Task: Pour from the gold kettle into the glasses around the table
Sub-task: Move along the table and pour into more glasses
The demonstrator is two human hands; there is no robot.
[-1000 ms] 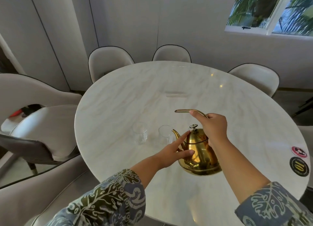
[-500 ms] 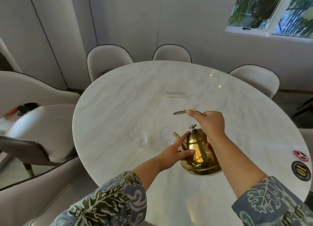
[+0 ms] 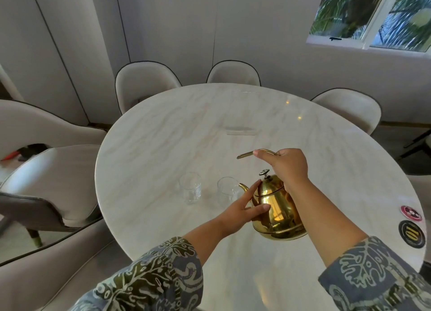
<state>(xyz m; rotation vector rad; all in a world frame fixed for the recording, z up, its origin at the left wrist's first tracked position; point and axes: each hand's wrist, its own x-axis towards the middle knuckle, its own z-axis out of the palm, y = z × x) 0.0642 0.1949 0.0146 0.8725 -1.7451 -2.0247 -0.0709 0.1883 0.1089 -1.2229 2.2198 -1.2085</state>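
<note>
Right hand (image 3: pixel 288 168) fisted on handle of kettle (image 3: pixel 277 208), left hand (image 3: pixel 241 211) spread flat vs its slick side; prob heavy, glasses (image 3: pixel 227 194) fragile.

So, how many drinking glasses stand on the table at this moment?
2. One glass stands left, apart from the hands; the other glass sits beside it, at the kettle spout. None seems hidden.

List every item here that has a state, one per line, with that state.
gold kettle: lid on, tilted, spout toward the near glass
near glass: upright, at the spout, contents not discernible
far glass: upright, looks empty
right hand: gripping the kettle handle
left hand: open, fingers resting on the kettle body
window: looks closed
</note>
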